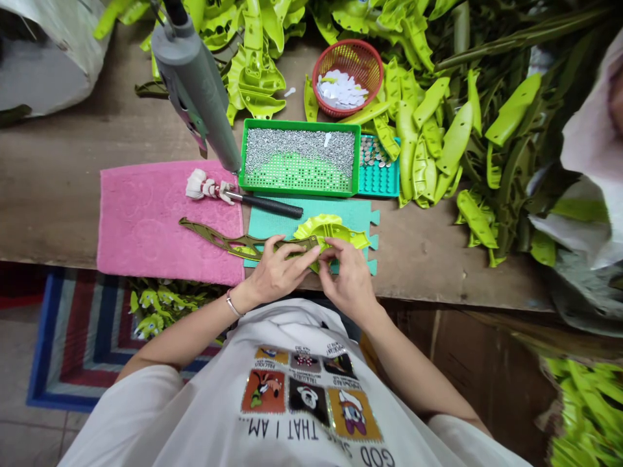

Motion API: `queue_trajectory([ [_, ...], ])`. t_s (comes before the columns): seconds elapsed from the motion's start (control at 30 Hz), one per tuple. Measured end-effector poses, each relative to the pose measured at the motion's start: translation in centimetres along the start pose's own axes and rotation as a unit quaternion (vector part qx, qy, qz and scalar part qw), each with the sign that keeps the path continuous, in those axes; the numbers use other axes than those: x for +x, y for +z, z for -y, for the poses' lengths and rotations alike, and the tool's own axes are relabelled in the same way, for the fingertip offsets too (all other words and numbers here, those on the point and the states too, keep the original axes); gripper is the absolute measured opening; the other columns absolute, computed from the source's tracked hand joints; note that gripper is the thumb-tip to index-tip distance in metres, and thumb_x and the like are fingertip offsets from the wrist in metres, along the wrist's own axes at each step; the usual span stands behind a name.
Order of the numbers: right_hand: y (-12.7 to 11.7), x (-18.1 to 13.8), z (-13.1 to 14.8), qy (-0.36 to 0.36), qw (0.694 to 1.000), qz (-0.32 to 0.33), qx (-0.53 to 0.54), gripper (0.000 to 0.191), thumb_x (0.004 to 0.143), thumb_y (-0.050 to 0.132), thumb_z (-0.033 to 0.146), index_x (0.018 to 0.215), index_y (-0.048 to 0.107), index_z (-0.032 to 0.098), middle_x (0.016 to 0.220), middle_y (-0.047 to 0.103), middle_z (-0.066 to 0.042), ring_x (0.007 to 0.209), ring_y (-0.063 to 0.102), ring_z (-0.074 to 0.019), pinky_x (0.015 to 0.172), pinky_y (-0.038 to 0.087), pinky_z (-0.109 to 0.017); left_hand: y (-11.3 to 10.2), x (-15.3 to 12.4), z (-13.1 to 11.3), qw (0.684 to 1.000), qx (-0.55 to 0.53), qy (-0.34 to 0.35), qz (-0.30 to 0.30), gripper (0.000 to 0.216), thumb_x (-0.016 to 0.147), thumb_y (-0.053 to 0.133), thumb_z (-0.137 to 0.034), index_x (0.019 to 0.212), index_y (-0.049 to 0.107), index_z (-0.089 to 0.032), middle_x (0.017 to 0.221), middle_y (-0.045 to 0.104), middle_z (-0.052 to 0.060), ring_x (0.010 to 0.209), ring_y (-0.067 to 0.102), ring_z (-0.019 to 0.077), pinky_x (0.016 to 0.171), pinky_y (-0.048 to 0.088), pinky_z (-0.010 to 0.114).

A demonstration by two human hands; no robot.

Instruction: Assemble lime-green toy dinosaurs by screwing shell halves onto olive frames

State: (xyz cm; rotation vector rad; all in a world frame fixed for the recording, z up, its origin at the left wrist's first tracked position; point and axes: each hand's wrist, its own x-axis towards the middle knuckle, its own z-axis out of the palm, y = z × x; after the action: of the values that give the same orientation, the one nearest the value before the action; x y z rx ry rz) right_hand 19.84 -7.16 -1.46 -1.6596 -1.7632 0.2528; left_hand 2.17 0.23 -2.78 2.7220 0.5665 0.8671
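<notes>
A long olive-green plastic part [214,237] with cut-out openings lies across the pink towel [141,220] and the teal foam mat [275,224]. My left hand [282,267] grips its right section, fingers laid along the top. At that same end, the fingertips of my right hand [346,275] are pinched together; whatever they hold is hidden. Just beyond both hands sits a lime-green moulded shell [328,227], partly under the olive part. A hammer [275,205] with a black handle rests above them, its head wrapped in white cloth.
A green tray [302,193] holds many small screws, beside a teal tray [384,178] with small metal discs. Behind stands a red basket [355,52] of white pieces. A grey electric screwdriver [202,91] hangs at left. Lime-green parts [423,149] are heaped behind and right.
</notes>
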Motion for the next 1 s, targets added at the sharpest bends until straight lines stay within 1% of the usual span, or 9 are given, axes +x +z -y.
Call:
queue_trajectory([
  [0.13,-1.2,-0.7,0.6,0.023,1.0,0.0,0.02,0.037,0.085,0.065,0.023,0.119,0.05,0.019,0.102,0.064,-0.01,0.088,0.064,-0.0224,0.071,0.054,-0.038,0.1,-1.0,0.0,0.998,0.046,0.033,0.027,0.042,0.098,0.05,-0.015,0.14,0.048,-0.021,0.101,0.077,0.003,0.11,0.064,0.0199,0.118,0.019,0.048],
  [0.2,-1.5,-1.4,0.9,0.032,0.999,-0.002,0.027,0.032,0.085,0.068,0.023,0.113,0.053,0.02,0.099,0.064,-0.009,0.086,0.064,-0.0207,0.069,0.055,-0.035,0.1,-1.4,0.2,0.997,0.048,0.032,0.055,0.04,0.098,0.049,-0.017,0.138,0.051,-0.023,0.106,0.076,0.003,0.114,0.063,0.0195,0.119,0.017,0.049],
  [0.27,-1.5,-2.0,1.2,0.031,0.999,-0.016,0.034,0.022,0.086,0.065,0.015,0.106,0.056,0.021,0.092,0.067,-0.006,0.082,0.066,-0.0178,0.069,0.056,-0.032,0.1,-1.5,0.3,0.996,0.042,0.021,0.074,0.043,0.097,0.049,-0.015,0.138,0.052,-0.025,0.109,0.076,0.002,0.115,0.061,0.0192,0.119,0.018,0.049],
  [0.33,-1.2,-2.5,1.4,0.032,0.998,-0.041,0.046,0.017,0.088,0.062,0.008,0.099,0.059,0.021,0.087,0.069,-0.004,0.08,0.068,-0.0155,0.072,0.057,-0.029,0.2,-1.5,0.4,0.996,0.032,0.011,0.08,0.045,0.095,0.051,-0.012,0.137,0.053,-0.026,0.111,0.075,0.001,0.115,0.06,0.0193,0.119,0.019,0.048],
  [0.47,-0.5,-2.8,1.6,0.067,0.992,-0.065,0.085,0.013,0.088,0.061,0.008,0.09,0.062,0.021,0.084,0.073,-0.002,0.078,0.071,-0.014,0.075,0.059,-0.027,0.2,-1.3,0.4,0.997,0.022,0.007,0.07,0.047,0.093,0.054,-0.011,0.137,0.053,-0.027,0.11,0.075,0.001,0.114,0.058,0.0198,0.118,0.019,0.049],
  [0.57,-0.6,-2.8,1.6,0.09,0.99,-0.064,0.086,0.011,0.087,0.064,0.012,0.095,0.065,0.021,0.082,0.074,-0.001,0.071,0.071,-0.0135,0.069,0.059,-0.025,0.0,-1.1,0.2,0.997,0.025,0.006,0.072,0.045,0.093,0.055,-0.013,0.137,0.054,-0.026,0.112,0.075,0.001,0.113,0.057,0.0209,0.117,0.02,0.05],
  [0.67,-1.2,-3.0,1.6,0.105,0.99,-0.069,0.069,0.017,0.086,0.067,0.016,0.103,0.067,0.02,0.083,0.076,-0.003,0.066,0.071,-0.0136,0.067,0.059,-0.026,-0.1,-0.8,-0.1,0.997,0.027,0.008,0.077,0.043,0.094,0.056,-0.017,0.136,0.055,-0.027,0.114,0.074,0.0,0.112,0.055,0.023,0.115,0.022,0.05],
  [0.83,-1.7,-3.4,1.5,0.107,0.991,-0.043,0.067,0.011,0.089,0.063,0.014,0.094,0.071,0.02,0.081,0.075,-0.003,0.069,0.07,-0.0148,0.066,0.059,-0.028,-0.2,-0.5,-0.2,0.996,0.033,0.017,0.083,0.044,0.092,0.058,-0.017,0.135,0.058,-0.026,0.111,0.074,0.001,0.111,0.053,0.0244,0.113,0.024,0.051],
  [1.0,-0.9,-3.4,1.3,0.088,0.995,-0.014,0.038,0.014,0.09,0.059,0.011,0.086,0.07,0.019,0.076,0.07,-0.004,0.072,0.066,-0.0164,0.068,0.057,-0.031,-0.3,-0.6,0.1,0.995,0.03,0.033,0.087,0.039,0.09,0.059,-0.017,0.128,0.063,-0.027,0.112,0.074,0.001,0.112,0.052,0.0256,0.112,0.025,0.052],
])
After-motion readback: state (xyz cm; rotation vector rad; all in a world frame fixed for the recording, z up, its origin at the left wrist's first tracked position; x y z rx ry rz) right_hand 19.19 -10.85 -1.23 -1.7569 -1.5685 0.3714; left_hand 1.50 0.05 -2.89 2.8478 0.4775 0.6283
